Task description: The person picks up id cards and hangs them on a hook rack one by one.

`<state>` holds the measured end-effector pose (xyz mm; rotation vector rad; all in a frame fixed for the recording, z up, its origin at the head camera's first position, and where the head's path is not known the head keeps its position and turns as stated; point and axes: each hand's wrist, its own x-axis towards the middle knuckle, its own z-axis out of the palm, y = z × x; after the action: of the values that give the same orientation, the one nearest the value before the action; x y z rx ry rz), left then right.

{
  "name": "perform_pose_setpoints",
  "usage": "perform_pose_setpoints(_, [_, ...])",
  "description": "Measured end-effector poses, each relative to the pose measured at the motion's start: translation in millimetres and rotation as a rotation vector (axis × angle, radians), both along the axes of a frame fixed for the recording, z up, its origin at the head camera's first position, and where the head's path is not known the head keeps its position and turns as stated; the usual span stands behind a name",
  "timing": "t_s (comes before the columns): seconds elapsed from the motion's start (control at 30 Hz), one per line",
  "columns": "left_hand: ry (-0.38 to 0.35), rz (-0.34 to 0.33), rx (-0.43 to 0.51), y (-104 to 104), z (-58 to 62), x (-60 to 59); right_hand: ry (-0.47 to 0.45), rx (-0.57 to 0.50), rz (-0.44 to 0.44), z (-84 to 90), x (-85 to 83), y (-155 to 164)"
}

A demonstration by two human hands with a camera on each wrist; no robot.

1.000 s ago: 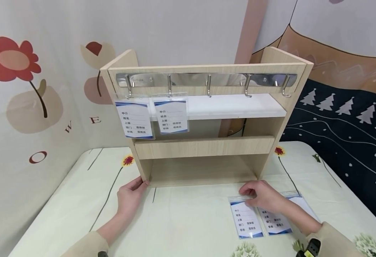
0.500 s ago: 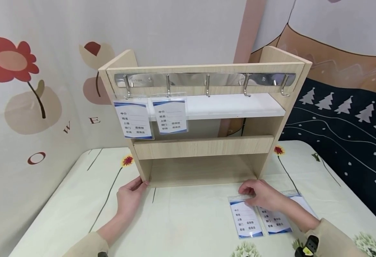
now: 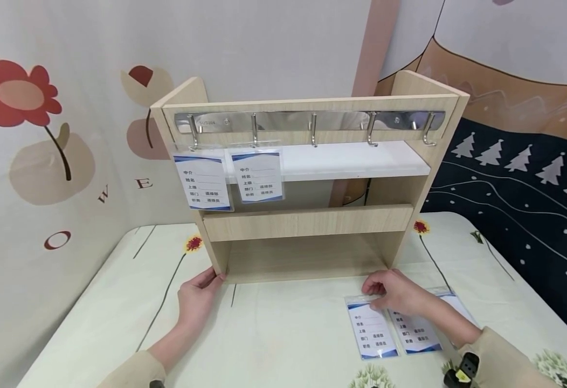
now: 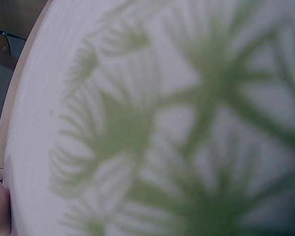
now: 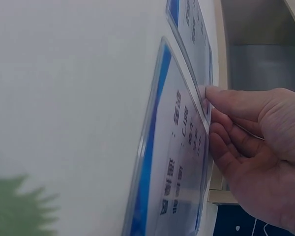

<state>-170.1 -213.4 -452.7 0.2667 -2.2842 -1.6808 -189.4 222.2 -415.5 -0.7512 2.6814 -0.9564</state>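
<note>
Right hand (image 3: 397, 292) is down on the table (image 3: 288, 345), fingers curled over the top edge of the nearest badge card (image 3: 372, 328) — in the right wrist view the fingertips (image 5: 221, 98) pinch the clear sleeve's rim where this card overlaps the second badge card (image 3: 416, 331) just beside it. Both cards lie flat near the table's front right corner, blue bands top and bottom, printed lines facing up, and a third sleeve (image 3: 453, 304) peeks out from under the forearm toward the right edge. Left hand (image 3: 197, 299) sits at the front left foot of the wooden shelf unit (image 3: 308, 221), fingers relaxed and nearly straight, fingertips touching the bottom corner of the left side panel; it holds nothing. The shelf unit stands toward the back middle of the table, upright, with a metal hook rail (image 3: 312, 121) across its top board. Two hung badge cards (image 3: 230, 178) dangle side by side from the two leftmost hooks, their edges just overlapping — the other three hooks carry nothing. A white shelf board (image 3: 356, 159) runs behind the hooks and a wooden front lip (image 3: 308, 222) crosses below it, above the open lower bay. The tablecloth is pale with flower stems printed on it; the left wrist view shows only a blurred green leaf print (image 4: 177, 132) on that cloth, close up. A beige sleeve (image 3: 502, 358) covers the right forearm at the front edge.
</note>
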Motion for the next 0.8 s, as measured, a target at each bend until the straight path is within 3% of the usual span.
perform_pose_setpoints(0.37, [-0.004,0.009,-0.019,1.3,1.4,1.2,0.001,0.057,-0.025,4.0,3.3,-4.1])
perform_pose_setpoints(0.8, [-0.008,0.003,-0.028,0.8,2.5,0.6,-0.002,0.047,-0.009,5.0,2.2,-4.2])
